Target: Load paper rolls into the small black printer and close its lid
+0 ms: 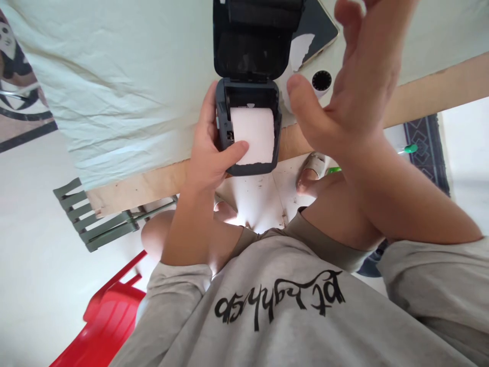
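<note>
A small dark portable label printer [277, 148] is held near the table's front edge, its black lid [252, 46] swung up and back. Inside its bay sits a white paper roll [255, 127]. My left hand [212, 140] grips the printer's left side, with the thumb resting on the paper. My right hand [355, 97] is raised to the right of the printer, apart from it. Its thumb and fingers are spread with nothing between them; the fingertips run out of the top of the picture.
A pale cloth [133, 92] covers the wooden table [141, 183]. Behind my right hand are a dark flat object [315, 30], torn white paper [300, 51] and a small white cylinder with a black top [321, 81]. A green slatted chair [91, 219] and a red plastic chair [110, 311] stand at left.
</note>
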`<state>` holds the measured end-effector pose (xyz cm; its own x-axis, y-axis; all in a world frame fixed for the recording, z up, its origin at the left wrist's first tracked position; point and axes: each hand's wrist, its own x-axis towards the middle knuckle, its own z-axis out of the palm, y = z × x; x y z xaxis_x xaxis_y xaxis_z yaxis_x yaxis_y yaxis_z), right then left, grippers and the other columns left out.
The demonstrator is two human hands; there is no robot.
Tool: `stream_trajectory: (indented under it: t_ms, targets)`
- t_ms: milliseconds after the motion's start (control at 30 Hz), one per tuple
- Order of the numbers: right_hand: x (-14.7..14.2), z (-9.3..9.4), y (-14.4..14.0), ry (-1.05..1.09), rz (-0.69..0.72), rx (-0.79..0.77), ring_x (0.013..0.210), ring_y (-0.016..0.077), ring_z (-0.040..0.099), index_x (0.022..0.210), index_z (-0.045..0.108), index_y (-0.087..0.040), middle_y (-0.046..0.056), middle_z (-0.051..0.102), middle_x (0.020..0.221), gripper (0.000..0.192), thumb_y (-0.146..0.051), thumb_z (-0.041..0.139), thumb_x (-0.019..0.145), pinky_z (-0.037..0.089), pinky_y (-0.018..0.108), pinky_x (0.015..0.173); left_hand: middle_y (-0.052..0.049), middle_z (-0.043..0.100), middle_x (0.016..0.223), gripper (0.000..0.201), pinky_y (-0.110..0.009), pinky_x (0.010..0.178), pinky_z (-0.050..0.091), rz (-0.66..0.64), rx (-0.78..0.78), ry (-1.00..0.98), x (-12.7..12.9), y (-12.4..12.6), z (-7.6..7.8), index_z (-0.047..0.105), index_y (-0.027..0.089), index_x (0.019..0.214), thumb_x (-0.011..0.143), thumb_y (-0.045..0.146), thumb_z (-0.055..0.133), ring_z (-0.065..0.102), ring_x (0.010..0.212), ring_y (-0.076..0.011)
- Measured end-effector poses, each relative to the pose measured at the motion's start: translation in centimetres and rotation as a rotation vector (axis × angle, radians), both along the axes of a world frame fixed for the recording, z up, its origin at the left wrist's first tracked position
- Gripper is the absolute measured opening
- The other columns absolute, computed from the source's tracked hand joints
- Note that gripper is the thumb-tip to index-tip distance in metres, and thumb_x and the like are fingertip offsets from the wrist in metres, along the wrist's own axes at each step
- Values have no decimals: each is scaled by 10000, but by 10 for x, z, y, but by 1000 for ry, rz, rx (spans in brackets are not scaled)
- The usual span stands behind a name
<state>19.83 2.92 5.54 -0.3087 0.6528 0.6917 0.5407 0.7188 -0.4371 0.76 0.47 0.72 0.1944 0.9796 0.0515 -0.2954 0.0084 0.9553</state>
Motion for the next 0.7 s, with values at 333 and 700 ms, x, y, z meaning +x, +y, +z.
stream_trajectory:
  t_ms: [333, 700]
  targets:
    - [-5, 9, -8, 58, 28, -263, 892, 86, 586, 1020, 502, -185, -10, 564, 1022, 210, -178, 414, 830, 487, 234, 746, -26, 610, 1115, 633, -433, 991, 437, 64, -51, 70, 0, -4, -1, 527, 355, 1184, 587, 326, 737, 522, 1172, -282]
    - [-7, 10, -17, -342, 100, -344, 822, 105, 593, 1143, 468, -243, 5, 496, 1290, 270, -264, 454, 874, 486, 272, 671, -5, 508, 1259, 914, -408, 1004, 423, -116, 206, 2, -14, 14, -34, 388, 309, 1305, 501, 394, 814, 431, 1244, -316]
